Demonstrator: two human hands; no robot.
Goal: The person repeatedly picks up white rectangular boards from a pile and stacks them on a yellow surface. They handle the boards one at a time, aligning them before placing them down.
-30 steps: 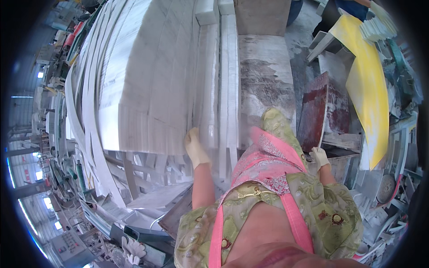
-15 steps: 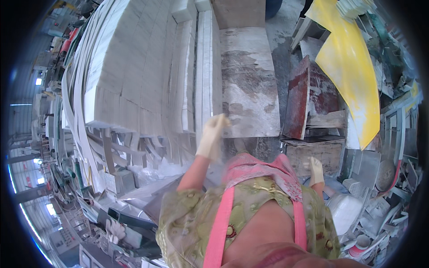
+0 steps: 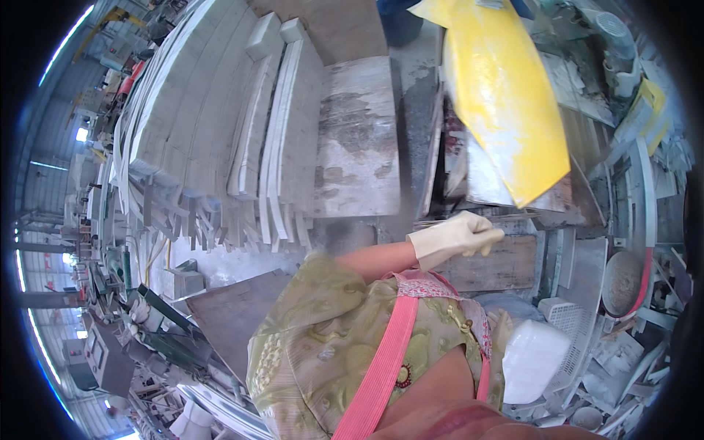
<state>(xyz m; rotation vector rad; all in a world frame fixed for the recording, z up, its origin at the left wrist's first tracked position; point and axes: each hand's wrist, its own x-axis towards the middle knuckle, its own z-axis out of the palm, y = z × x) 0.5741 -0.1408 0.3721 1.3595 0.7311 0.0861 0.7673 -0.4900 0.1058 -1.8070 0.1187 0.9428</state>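
My left hand [image 3: 469, 236], in a cream rubber glove, reaches across in front of my body with its fingers curled closed. Whatever it may hold is hidden in the curl. Beyond it lies a large yellow sheet [image 3: 506, 103] with a pointed near corner, on a pile of boards. Below the hand is a wooden board [image 3: 502, 268]. My right hand [image 3: 501, 330], also gloved, hangs at my right side, mostly hidden by my clothes, so its fingers cannot be read. A white plastic container [image 3: 535, 359] is beside it.
Long pale strips and slabs [image 3: 205, 103] are stacked at the left, with ragged near ends. A worn, stained board [image 3: 356, 139] lies beside them. At the right stand a white basket [image 3: 576, 337] and a round dusty pan [image 3: 623, 282]. A grey panel [image 3: 227, 308] is near my left side.
My left hand has swung right, from beside the stacked strips to in front of the yellow sheet. My view has turned right. My right hand has dropped back against my side.
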